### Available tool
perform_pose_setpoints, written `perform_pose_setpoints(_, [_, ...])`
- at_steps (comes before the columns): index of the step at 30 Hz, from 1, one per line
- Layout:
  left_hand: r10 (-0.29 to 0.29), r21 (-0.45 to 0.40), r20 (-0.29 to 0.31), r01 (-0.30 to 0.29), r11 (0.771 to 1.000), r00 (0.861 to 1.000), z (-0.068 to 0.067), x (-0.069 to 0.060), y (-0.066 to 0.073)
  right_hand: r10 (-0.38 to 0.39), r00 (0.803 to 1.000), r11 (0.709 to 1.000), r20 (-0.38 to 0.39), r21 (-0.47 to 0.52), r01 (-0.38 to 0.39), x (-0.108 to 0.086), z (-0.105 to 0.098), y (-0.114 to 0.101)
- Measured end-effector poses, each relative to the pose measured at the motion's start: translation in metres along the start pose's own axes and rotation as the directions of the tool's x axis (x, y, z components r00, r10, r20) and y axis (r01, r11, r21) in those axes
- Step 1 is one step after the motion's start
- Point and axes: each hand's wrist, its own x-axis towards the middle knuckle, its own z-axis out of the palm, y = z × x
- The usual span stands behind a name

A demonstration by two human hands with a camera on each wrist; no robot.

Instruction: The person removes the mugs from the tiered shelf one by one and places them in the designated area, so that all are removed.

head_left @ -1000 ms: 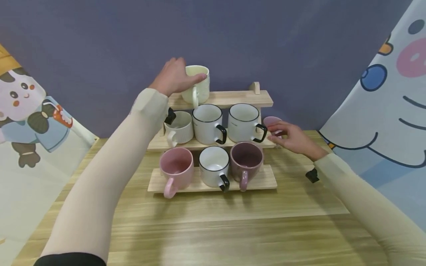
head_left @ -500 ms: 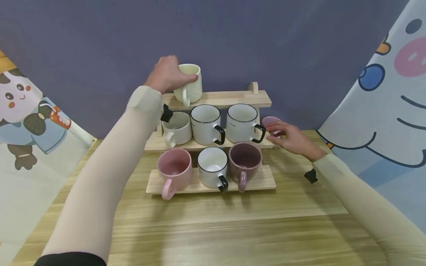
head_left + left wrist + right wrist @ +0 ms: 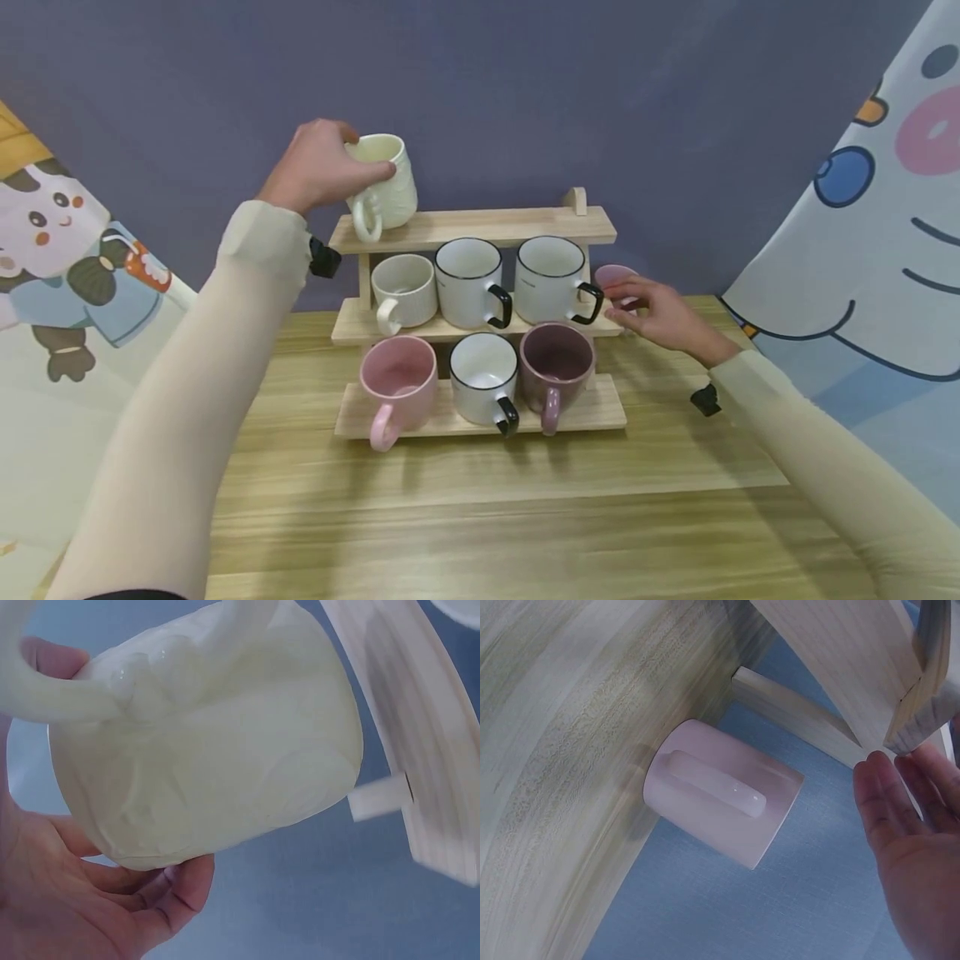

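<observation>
My left hand grips a cream mug with raised relief, thumb on the near rim and fingers on the far side. The mug tilts slightly over the left end of the top shelf. In the left wrist view, the mug shows a gap from the shelf end. My right hand is at the right end of the middle shelf, its fingertips at the wooden edge in the right wrist view. A pale pink mug stands on the table behind it, apart from the fingers.
The middle shelf bears a white ribbed cup and two black-rimmed white mugs. On the bottom shelf are a pink mug, another black-rimmed mug and a purple mug. A blue-grey backdrop rises behind.
My left hand has carried the cream mug leftward along the top shelf to its left end, and the mug now leans. My right hand has stayed at the shelf's right end.
</observation>
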Motion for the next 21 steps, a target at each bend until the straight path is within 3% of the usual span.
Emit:
perform_pose_setpoints(8, [0.021, 0.011, -0.017, -0.021, 1.000, 1.000, -0.011, -0.012, -0.015, -0.006, 1.000, 1.000, -0.012, 0.010, 0.006, -0.001, -0.001, 0.003])
perform_pose_setpoints(21, [0.028, 0.033, -0.026, -0.028, 0.999, 0.999, -0.016, -0.021, -0.027, 0.029, 0.999, 1.000, -0.014, 0.012, -0.029, -0.002, -0.001, 0.003])
